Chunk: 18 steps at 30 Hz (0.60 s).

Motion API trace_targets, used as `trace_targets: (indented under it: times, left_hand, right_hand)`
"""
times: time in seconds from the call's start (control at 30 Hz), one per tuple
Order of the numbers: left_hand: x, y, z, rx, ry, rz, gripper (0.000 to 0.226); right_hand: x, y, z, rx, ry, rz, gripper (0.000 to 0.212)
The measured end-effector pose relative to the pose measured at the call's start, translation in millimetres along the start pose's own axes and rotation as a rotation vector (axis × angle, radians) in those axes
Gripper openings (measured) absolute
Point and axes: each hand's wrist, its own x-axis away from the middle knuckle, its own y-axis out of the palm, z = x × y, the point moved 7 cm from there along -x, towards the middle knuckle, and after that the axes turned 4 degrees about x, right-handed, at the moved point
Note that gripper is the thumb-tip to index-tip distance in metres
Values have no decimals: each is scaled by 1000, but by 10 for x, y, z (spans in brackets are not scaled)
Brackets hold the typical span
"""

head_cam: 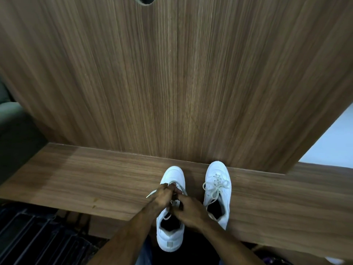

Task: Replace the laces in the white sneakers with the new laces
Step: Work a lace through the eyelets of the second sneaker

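Hands [175, 202] curled on lace [152, 193]

Setting: we take this for an office or a home study. Evidence: a wood-grain laminate desk [95, 180] with an upright back panel [172, 73] bearing a round cable hole [145, 0]; perhaps a grey upholstered seat [13, 131] at left.
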Motion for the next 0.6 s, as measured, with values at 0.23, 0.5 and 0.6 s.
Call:
trace_targets:
  times: [0.23,0.5,0.6]
  left_hand:
    - [30,-126,20,-82,135,25,29]
    - [189,-304,-121,-391,336,-108,16]
    - [220,-288,-51,-576,416,-56,10]
  right_hand:
    - [-143,10,43,-21,32,179,31]
    - [-247,72,227,-425,167,131,27]
    - [-246,48,214,-479,215,92,27]
